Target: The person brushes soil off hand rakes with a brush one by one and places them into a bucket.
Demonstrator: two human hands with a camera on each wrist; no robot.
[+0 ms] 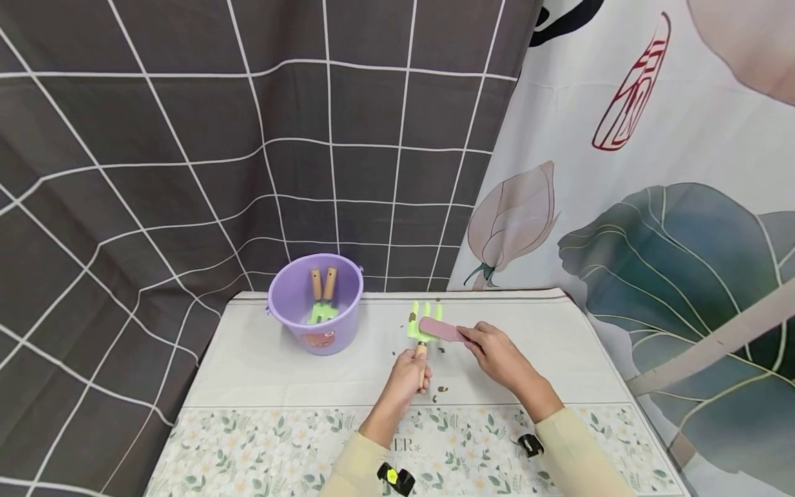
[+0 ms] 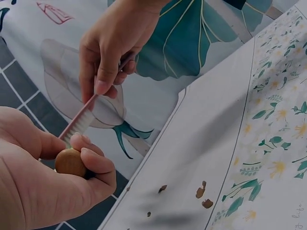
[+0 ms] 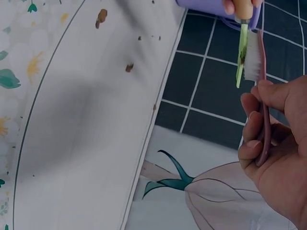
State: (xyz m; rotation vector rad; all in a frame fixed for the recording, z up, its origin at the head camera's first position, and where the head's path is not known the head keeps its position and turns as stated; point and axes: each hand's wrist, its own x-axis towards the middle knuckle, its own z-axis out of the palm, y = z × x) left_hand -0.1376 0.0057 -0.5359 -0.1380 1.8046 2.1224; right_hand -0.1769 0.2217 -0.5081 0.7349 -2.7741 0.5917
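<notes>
My left hand [image 1: 406, 373] grips the wooden handle of a small light-green garden fork [image 1: 424, 328], tines pointing away from me. Brown dirt sticks to one of its tines. A pink brush [image 1: 442, 329] with white bristles is held by its handle in my right hand [image 1: 497, 352]. In the right wrist view the bristles [image 3: 251, 57] lie against the face of the green fork [image 3: 242, 55]. The round wooden handle end [image 2: 70, 163] shows between my left fingers in the left wrist view.
A purple bucket [image 1: 354, 324] stands at the back left of the table, holding green tools with wooden handles [image 1: 323, 284]. Brown dirt crumbs [image 1: 442, 389] lie scattered on the white tablecloth [image 1: 248, 366]. Grey checked and floral curtains hang behind the table.
</notes>
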